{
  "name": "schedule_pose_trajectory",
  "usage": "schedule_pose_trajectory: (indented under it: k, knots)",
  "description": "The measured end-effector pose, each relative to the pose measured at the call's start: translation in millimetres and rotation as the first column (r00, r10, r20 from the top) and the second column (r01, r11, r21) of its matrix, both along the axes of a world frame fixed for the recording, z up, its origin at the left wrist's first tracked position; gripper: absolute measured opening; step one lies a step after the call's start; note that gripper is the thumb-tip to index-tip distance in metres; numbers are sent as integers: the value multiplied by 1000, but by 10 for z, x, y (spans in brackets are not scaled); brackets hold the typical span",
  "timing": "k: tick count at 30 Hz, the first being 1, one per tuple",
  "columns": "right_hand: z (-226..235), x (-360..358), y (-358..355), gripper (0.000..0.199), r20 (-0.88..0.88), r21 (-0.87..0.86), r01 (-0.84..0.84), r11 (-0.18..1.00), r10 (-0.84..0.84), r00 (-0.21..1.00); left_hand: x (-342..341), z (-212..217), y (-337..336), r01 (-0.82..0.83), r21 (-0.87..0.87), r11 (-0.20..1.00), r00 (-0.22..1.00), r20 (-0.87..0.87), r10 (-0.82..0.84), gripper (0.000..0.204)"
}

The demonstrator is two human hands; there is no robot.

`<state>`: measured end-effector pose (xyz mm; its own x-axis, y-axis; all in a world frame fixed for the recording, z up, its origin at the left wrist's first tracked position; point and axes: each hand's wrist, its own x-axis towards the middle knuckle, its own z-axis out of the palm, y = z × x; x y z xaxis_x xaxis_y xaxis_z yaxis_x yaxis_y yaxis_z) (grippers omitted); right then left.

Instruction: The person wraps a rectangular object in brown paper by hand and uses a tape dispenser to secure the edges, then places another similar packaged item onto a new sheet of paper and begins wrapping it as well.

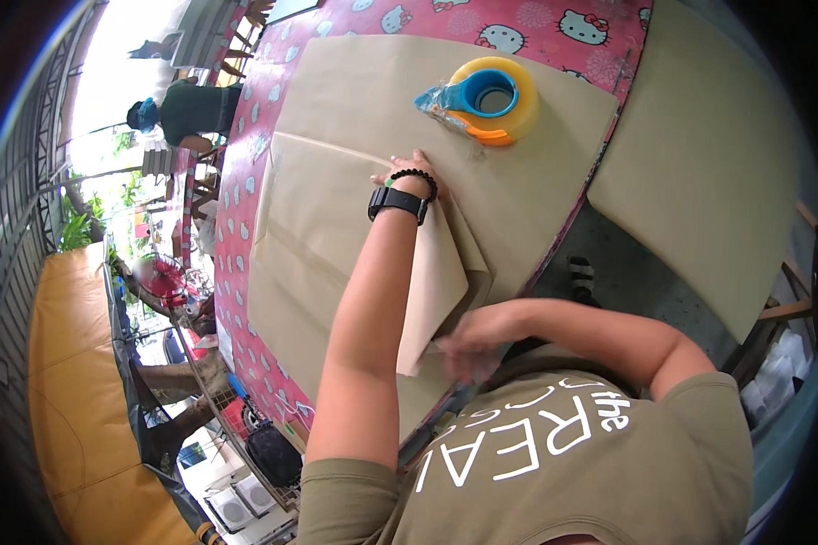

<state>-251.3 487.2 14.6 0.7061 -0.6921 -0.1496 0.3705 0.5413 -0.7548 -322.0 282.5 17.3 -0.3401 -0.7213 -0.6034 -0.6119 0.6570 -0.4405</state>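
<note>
A large sheet of brown paper point(345, 91) covers much of the table. My left hand point(416, 166), with a black watch and a beaded bracelet at the wrist, lies on it with the fingers spread. Below that hand, a folded flap of the paper point(433, 282) stands partly raised, its layers apart at the right side. Beside the flap's near corner is my right hand point(473, 343), smeared by motion; whether its fingers touch the paper cannot be made out. A tape dispenser point(482, 98), blue and orange with a wide yellowish roll, rests on the paper beyond my left hand.
The table's pink patterned cover point(291, 50) shows around the paper. At the right stands another tan panel or tabletop point(700, 154), with a gap between. A person point(191, 113) in dark clothes is far off at the left, near a red fan point(161, 276).
</note>
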Motion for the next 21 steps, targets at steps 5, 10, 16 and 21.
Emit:
schedule_pose_trajectory:
  k: [5,10,16,21]
  knots:
    - [-273,-694,-32,29,-484,-842,164,514,-854,192,23,-260,-218,17,77,997,1000,-5,-17,82]
    - [-735,-523,-423,36,-510,-855,-247,456,-826,241,13,113,-165,43,144,989,981,-193,-15,90]
    - [-389,-749,-517,39,-715,-692,-283,664,-577,395,59,-100,-223,102,29,994,990,-105,-99,82]
    - [-593,-719,-653,38,-682,-731,-265,628,-673,286,-27,-238,-221,33,29,999,999,-24,-32,66]
